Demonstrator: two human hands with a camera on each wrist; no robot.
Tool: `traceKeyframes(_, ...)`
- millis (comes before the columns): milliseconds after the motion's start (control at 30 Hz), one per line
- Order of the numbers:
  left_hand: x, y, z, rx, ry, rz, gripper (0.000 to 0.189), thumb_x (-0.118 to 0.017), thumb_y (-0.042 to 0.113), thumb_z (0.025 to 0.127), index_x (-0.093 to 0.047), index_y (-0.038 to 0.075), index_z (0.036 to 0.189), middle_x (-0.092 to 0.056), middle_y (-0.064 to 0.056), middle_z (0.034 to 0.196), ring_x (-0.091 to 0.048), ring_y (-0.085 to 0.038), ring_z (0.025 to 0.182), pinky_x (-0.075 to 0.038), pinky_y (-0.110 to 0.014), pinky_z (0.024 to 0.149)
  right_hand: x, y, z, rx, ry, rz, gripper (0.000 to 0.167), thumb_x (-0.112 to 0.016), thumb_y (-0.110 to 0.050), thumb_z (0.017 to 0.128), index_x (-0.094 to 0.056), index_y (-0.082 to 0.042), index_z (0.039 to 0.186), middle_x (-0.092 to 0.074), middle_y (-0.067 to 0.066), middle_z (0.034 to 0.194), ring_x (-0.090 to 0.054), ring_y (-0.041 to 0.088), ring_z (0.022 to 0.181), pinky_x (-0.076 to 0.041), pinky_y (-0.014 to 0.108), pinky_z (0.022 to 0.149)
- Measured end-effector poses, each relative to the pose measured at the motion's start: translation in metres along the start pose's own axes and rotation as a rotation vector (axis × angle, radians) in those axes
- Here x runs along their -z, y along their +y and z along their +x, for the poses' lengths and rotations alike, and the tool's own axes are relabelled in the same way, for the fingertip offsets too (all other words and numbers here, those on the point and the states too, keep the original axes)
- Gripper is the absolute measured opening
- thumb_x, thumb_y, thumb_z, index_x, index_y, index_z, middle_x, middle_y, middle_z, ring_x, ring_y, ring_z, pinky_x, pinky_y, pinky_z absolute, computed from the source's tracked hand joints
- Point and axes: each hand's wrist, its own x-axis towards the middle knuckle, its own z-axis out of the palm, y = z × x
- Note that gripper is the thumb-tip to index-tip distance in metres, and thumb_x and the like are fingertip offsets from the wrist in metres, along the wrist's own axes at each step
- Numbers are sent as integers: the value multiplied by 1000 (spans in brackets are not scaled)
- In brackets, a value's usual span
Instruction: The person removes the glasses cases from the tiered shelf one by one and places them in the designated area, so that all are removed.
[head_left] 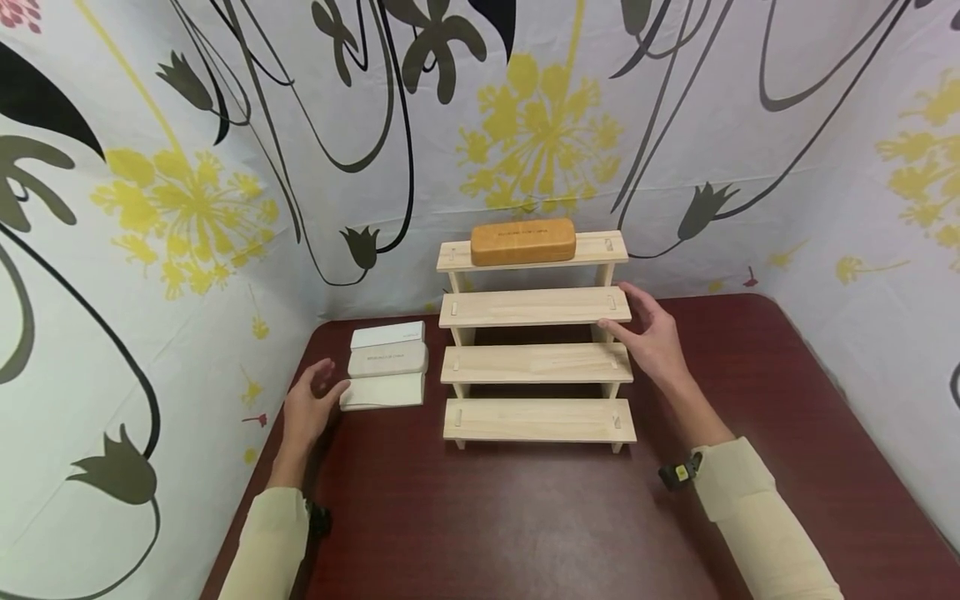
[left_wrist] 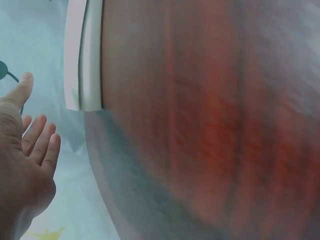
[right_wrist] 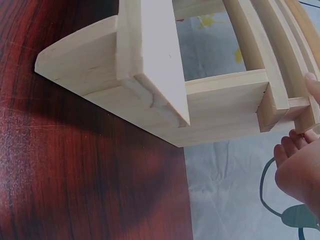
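Note:
A four-tier pale wooden display stand (head_left: 536,362) stands on the dark red table. My right hand (head_left: 651,337) grips the right end of its second board from the top. In the right wrist view, that hand's thumb and fingers (right_wrist: 290,146) lie on either side of a board end. On the top tier rests a tan glasses case (head_left: 523,242). My left hand (head_left: 307,412) is beside three pale cases, fingers loosely bent, thumb tip right at the front cream case (head_left: 382,391). Behind that one lie a beige glasses case (head_left: 387,359) and a slim white case (head_left: 387,334).
A white cloth (head_left: 420,183) with yellow and grey flower prints hangs behind the table and along both sides. The reddish-brown table (head_left: 487,517) has rounded back corners. Dark devices sit on both wrists, such as the right wrist camera (head_left: 678,473).

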Motion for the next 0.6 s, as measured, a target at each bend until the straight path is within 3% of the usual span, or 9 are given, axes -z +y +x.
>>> traceKeyframes(300,-7,23,15,-13,16,-103,69,-83,26,97,-52,3,154,-58,-17,152,-52,-34,143,-43,-49,120,2,-2,3,-33,-9,26,76,-84,-15,95,-46,-7,160,-53,14,156,-51,27,144,-45,12,103)
traceKeyframes(400,-12,32,21,-27,34,-130,70,-83,25,96,-52,3,154,-58,-17,153,-51,-34,144,-42,-47,121,3,-4,6,-30,-13,23,78,-83,-15,96,-42,-8,163,-49,16,160,-47,30,147,-44,19,112)
traceKeyframes(500,-17,42,28,-47,38,-145,70,-84,24,96,-52,3,155,-57,-17,153,-50,-34,145,-41,-46,122,2,-9,10,-16,-17,16,81,-81,-13,97,-37,-5,164,-43,18,165,-40,33,152,-37,34,124)
traceKeyframes(600,-22,52,33,-65,26,-167,72,-83,26,96,-50,4,156,-55,-16,156,-48,-34,146,-39,-47,123,1,-22,13,-12,-19,28,81,-79,-11,98,-34,-1,165,-37,21,168,-34,35,155,-30,46,128)
